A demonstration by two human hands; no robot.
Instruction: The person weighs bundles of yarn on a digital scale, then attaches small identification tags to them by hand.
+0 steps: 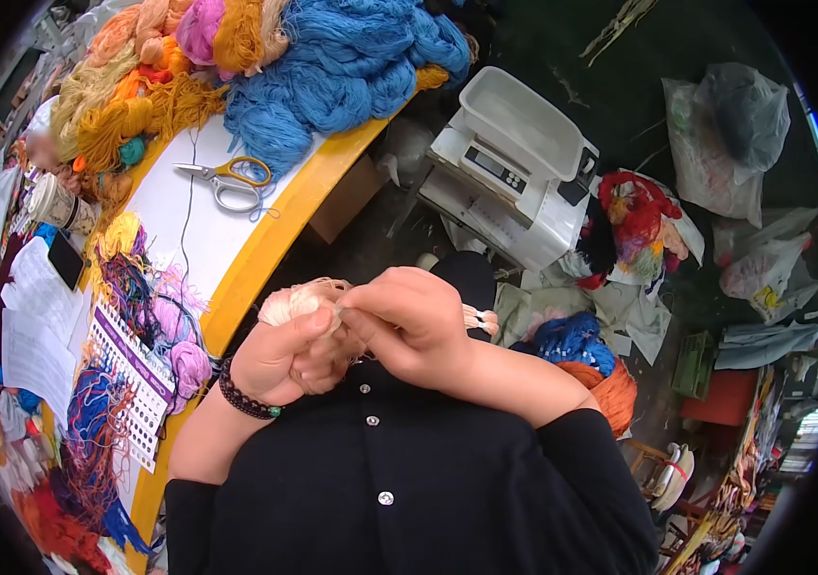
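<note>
Close before the black shirt (380,479), left hand (280,362) and right hand (416,329) meet, both pinched shut on a pale peach yarn bundle (296,302). Scissors (232,179) lie on the white table (165,206) to the left, beside blue yarn (332,67).

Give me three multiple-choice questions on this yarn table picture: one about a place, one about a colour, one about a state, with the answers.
1. Where do the scissors lie?
A. on the white tabletop beside the blue yarn
B. on the floor
C. in the person's lap

2. What colour is the yarn bundle in the hands?
A. dark green
B. pale peach
C. black

3. How is the tray of the scale?
A. heaped with yarn
B. lidded
C. empty

Answers:
1 A, they lie on the white top by the blue heap.
2 B, the left hand and right hand pinch a pale peach bundle.
3 C, nothing shows inside it.
</note>
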